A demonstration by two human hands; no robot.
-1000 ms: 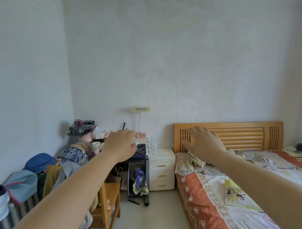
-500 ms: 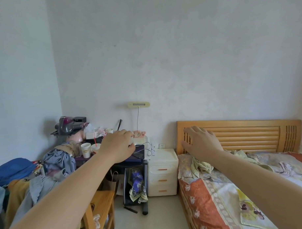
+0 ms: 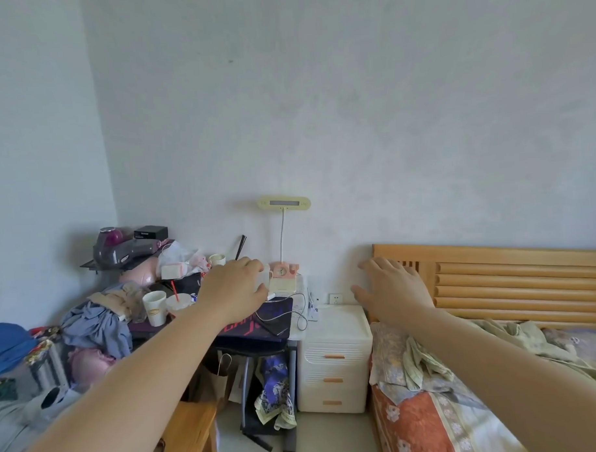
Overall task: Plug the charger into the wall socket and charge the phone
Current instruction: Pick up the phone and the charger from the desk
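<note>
The white wall socket (image 3: 335,298) sits low on the back wall, just above a white drawer unit (image 3: 333,356). A thin white cable (image 3: 294,315) loops over a dark mat on the desk (image 3: 259,332), next to a dark flat object that may be the phone (image 3: 276,323). My left hand (image 3: 236,289) reaches out over the desk with its fingers curled away from me. A small white piece shows at its fingertips, and I cannot tell if the hand holds it. My right hand (image 3: 390,290) is stretched out, fingers spread and empty, right of the socket.
The desk carries paper cups (image 3: 155,307), a pink lamp with a clock base (image 3: 284,272), bags and clothes. A wooden chair (image 3: 192,429) stands below my left arm. The bed (image 3: 465,406) with a slatted wooden headboard (image 3: 515,282) fills the right side.
The view has drawn closer and swung a little left, so the bed has slid right. Both arms stay stretched forward in much the same pose.
</note>
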